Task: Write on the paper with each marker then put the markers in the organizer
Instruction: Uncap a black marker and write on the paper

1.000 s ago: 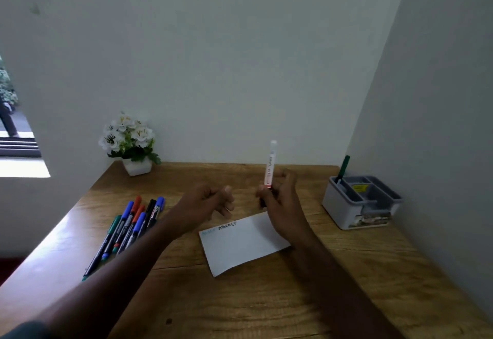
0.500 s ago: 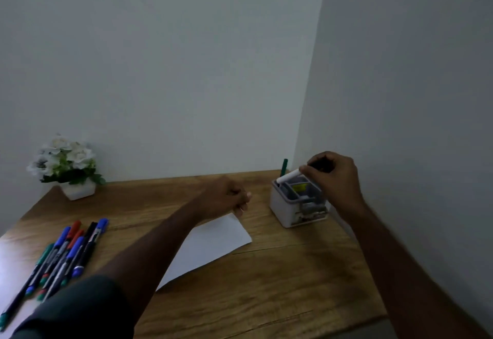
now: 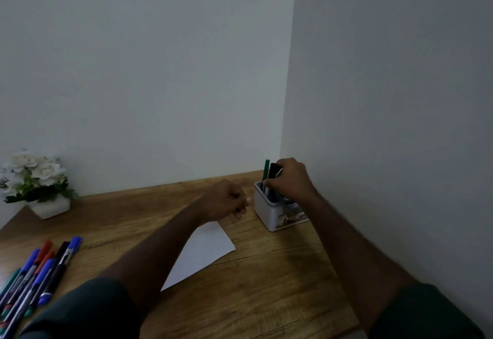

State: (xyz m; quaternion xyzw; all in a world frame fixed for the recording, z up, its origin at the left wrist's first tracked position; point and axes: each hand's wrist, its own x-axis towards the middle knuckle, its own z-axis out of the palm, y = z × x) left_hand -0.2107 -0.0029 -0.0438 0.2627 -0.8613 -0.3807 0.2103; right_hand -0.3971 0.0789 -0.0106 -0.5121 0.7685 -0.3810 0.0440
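Right hand (image 3: 289, 180), half a second ago carrying the marker (image 3: 272, 176) over the organizer (image 3: 269, 212), is now gripping it upright inside; left hand (image 3: 226, 201) is hovering curled, empty, above the paper (image 3: 205, 250). Second marker nearly stowed.

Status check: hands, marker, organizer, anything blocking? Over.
Right hand grips marker, lowering it into organizer beside green marker. Left hand curled, holds nothing, above paper. Loose markers wait at left. Nothing blocking.

Green marker (image 3: 266, 169), grey organizer (image 3: 269, 213), white paper (image 3: 202, 250)
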